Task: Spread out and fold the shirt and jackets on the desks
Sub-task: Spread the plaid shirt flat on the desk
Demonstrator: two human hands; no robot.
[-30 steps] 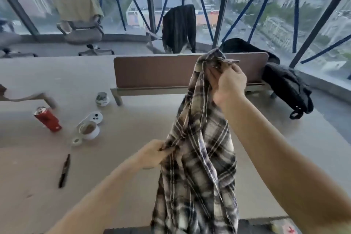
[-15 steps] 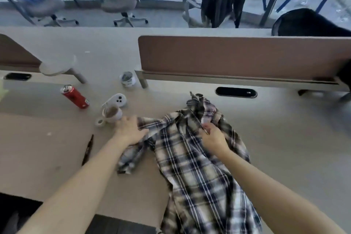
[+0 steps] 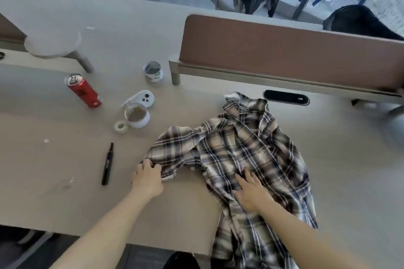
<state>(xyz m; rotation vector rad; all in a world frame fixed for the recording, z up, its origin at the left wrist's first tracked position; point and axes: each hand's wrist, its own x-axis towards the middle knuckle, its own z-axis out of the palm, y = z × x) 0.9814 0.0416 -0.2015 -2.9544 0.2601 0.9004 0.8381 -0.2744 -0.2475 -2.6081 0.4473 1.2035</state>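
1. We are gripping the sleeve (image 3: 172,152) of the shirt (image 3: 244,144) at its 9 o'clock, left hand (image 3: 147,179) curled on it
2. Our right hand (image 3: 252,195) is pressing flat, fingers spread, on its middle
3. It is lying on the desk (image 3: 65,159)

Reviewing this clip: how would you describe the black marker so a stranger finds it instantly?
On the beige desk, look left of the plaid shirt. The marker lies flat just left of the left hand. It is the only long, thin, black item; the red can, white cup and tape roll beyond it are round.
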